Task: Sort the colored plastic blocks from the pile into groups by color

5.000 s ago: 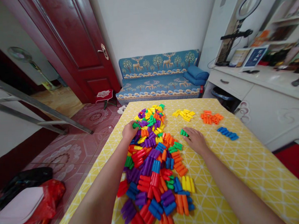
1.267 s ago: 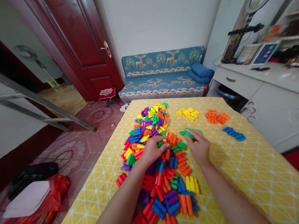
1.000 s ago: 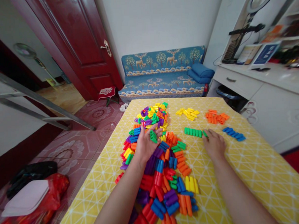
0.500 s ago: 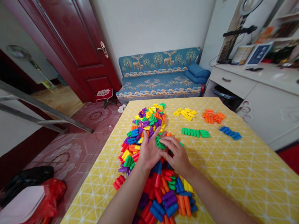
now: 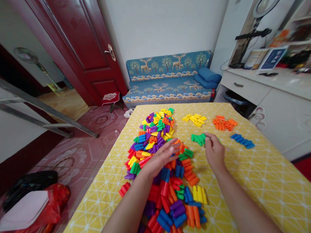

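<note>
A long mixed pile of coloured plastic blocks [image 5: 156,137] runs down the left half of the yellow tablecloth [image 5: 253,177]. My left hand [image 5: 161,158] lies over the pile's middle, fingers spread, holding nothing. My right hand [image 5: 214,151] is to the right of the pile, its fingertips closed on a green block at the edge of a small green group [image 5: 198,139]; part of that group is hidden under the hand. Beyond lie separate groups of yellow blocks [image 5: 194,119], orange blocks [image 5: 222,123] and blue blocks [image 5: 242,140].
A blue patterned sofa [image 5: 169,78] stands beyond the table's far edge. A red door [image 5: 85,47] is at the left, a white cabinet [image 5: 276,104] at the right. Bags [image 5: 30,204] lie on the tiled floor beside a slanted metal rail [image 5: 41,107].
My right hand took a green block from my left palm and moved right to the green group, which now looks bunched. My left hand turned palm-down over the pile.
</note>
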